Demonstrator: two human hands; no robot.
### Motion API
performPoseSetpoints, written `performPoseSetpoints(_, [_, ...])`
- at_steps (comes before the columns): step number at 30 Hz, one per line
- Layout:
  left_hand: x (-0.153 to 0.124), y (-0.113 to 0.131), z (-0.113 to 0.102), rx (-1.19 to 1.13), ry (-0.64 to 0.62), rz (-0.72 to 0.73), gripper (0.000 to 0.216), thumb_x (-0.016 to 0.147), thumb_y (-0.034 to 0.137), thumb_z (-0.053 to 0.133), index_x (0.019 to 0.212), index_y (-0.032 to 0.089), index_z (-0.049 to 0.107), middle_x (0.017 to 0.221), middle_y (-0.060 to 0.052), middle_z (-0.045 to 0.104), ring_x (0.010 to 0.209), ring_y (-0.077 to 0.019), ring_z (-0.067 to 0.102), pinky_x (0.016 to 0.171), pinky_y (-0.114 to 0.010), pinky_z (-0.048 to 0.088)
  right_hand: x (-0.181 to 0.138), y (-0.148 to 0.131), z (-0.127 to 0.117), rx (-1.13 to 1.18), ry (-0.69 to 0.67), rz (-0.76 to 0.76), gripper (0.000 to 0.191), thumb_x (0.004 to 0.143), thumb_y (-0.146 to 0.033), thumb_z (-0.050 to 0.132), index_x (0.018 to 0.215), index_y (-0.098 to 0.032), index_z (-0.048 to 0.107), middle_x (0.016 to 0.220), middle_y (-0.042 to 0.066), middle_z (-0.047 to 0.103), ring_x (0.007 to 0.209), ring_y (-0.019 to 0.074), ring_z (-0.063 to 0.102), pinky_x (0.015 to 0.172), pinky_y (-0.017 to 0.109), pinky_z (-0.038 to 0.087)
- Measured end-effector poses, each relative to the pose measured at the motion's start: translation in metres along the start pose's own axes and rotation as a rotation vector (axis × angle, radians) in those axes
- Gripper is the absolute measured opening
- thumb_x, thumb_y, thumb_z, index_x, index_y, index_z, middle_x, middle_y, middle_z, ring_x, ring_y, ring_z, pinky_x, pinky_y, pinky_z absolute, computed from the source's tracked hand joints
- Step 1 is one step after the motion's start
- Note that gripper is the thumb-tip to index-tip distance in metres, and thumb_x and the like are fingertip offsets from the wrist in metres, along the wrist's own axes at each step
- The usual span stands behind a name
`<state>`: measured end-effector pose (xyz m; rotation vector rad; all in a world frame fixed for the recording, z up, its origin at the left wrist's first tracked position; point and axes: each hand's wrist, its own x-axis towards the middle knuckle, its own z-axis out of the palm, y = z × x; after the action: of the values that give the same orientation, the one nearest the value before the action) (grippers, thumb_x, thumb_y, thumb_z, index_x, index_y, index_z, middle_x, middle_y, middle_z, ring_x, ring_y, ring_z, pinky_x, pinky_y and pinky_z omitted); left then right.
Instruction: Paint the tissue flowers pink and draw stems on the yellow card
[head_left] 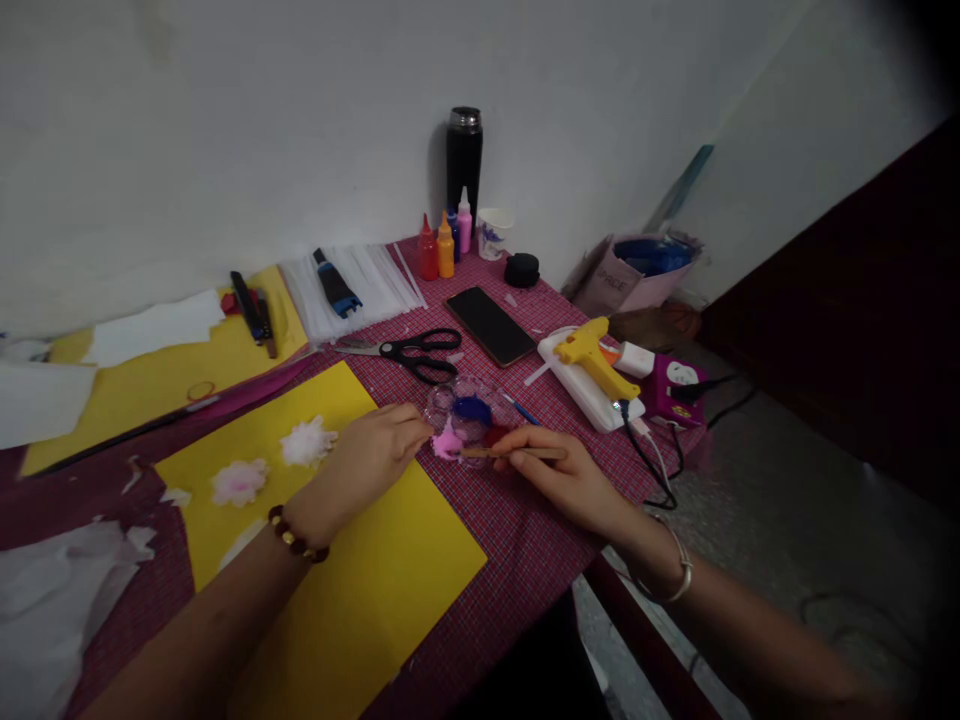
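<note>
A clear plastic paint palette point(442, 398) sits on the table with pink, blue and red paint in its wells. My left hand point(371, 455) is closed, its fingertips pinched at the palette's left edge by the pink paint point(448, 443). Between the fingers and thumb of my right hand point(559, 470) is a thin paintbrush point(546, 453) with a wooden handle, its tip in the pink well. Two pale pink-and-white paper flowers point(240, 482) lie on a yellow sheet point(420, 560) under my left forearm.
Black scissors point(420, 350) and a phone point(491, 325) lie behind the palette. To the right, a yellow glue gun point(596, 355) rests on a white power strip point(592, 400) with cables. Paint bottles point(445, 247), a paper cup point(494, 235) and a black flask point(465, 155) stand at the back.
</note>
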<state>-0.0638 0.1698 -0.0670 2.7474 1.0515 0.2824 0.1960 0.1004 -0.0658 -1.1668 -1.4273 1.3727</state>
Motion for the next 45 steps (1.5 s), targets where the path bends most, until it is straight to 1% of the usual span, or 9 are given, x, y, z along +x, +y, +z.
performPoseSetpoints(5, [0.005,0.003,-0.003,0.042,0.002,0.024,0.024,0.099,0.022,0.045,0.096,0.020,0.069,0.083,-0.002,0.065,0.077,-0.0157,0.061,0.071,-0.028,0.046,0.006,0.004,0.005,0.124,0.100,0.104,0.017,0.086,-0.032,0.065,0.093,-0.018,0.072,0.077,0.003,0.074,0.065,0.0122,0.064,0.063,0.024,0.049])
performPoseSetpoints(8, [-0.004,0.006,-0.012,0.083,0.038,0.023,0.025,0.098,0.019,0.045,0.116,0.019,0.063,0.091,-0.004,0.068,0.082,-0.0180,0.063,0.073,-0.031,0.048,0.004,0.003,0.002,0.158,0.145,0.108,0.018,0.085,-0.034,0.067,0.095,-0.019,0.072,0.079,0.003,0.075,0.064,0.0111,0.063,0.060,0.023,0.048])
performPoseSetpoints(14, [-0.087,0.048,-0.032,0.198,0.133,0.172,0.023,0.097,0.013,0.041,0.112,0.014,0.058,0.083,-0.004,0.066,0.074,-0.0184,0.060,0.066,-0.034,0.045,0.010,-0.024,0.024,0.137,0.099,-0.031,0.015,0.087,-0.032,0.067,0.096,-0.021,0.073,0.083,0.004,0.076,0.074,0.0144,0.068,0.067,0.025,0.053])
performPoseSetpoints(18, [-0.141,0.084,-0.021,0.084,0.093,0.180,0.016,0.096,0.015,0.045,0.104,0.015,0.059,0.085,-0.002,0.068,0.072,-0.0166,0.058,0.067,-0.034,0.043,0.030,-0.043,0.068,-0.004,-0.008,-0.160,0.014,0.090,-0.029,0.062,0.097,-0.021,0.072,0.084,0.005,0.075,0.075,0.0160,0.069,0.066,0.027,0.054])
performPoseSetpoints(21, [-0.160,0.089,-0.009,0.010,0.121,0.120,0.011,0.097,0.016,0.047,0.098,0.018,0.058,0.084,0.000,0.068,0.072,-0.0151,0.058,0.068,-0.032,0.041,0.047,-0.046,0.098,-0.132,-0.102,-0.232,0.014,0.090,-0.027,0.058,0.096,-0.020,0.070,0.083,0.004,0.073,0.073,0.0155,0.067,0.062,0.026,0.052])
performPoseSetpoints(27, [-0.165,0.073,0.007,-0.092,0.288,0.019,0.029,0.096,0.035,0.053,0.071,0.021,0.049,0.065,0.003,0.059,0.057,-0.0144,0.048,0.056,-0.032,0.032,0.073,-0.035,0.125,-0.185,-0.173,-0.253,0.015,0.090,-0.026,0.056,0.098,-0.019,0.066,0.086,0.005,0.073,0.075,0.0149,0.067,0.066,0.027,0.052])
performPoseSetpoints(34, [-0.161,0.073,0.012,-0.212,0.212,-0.074,0.024,0.084,0.032,0.072,0.073,0.022,0.053,0.072,0.005,0.063,0.063,-0.0146,0.052,0.059,-0.031,0.035,0.083,-0.016,0.129,-0.166,-0.156,-0.203,0.017,0.089,-0.031,0.058,0.097,-0.019,0.067,0.083,0.004,0.072,0.072,0.0148,0.066,0.067,0.027,0.051])
performPoseSetpoints(40, [-0.162,0.072,0.008,-0.238,0.123,-0.105,0.020,0.086,0.030,0.070,0.074,0.021,0.057,0.077,0.004,0.066,0.066,-0.0140,0.056,0.060,-0.030,0.036,0.082,-0.014,0.132,-0.165,-0.154,-0.200,0.021,0.091,-0.036,0.058,0.101,-0.020,0.067,0.086,0.005,0.072,0.074,0.0153,0.065,0.066,0.027,0.051])
performPoseSetpoints(45, [-0.161,0.071,0.007,-0.226,0.153,-0.087,0.020,0.088,0.032,0.067,0.075,0.021,0.057,0.077,0.003,0.067,0.065,-0.0141,0.055,0.058,-0.030,0.036,0.080,-0.013,0.130,-0.164,-0.125,-0.194,0.020,0.091,-0.037,0.058,0.099,-0.020,0.067,0.085,0.005,0.072,0.075,0.0156,0.065,0.068,0.028,0.052])
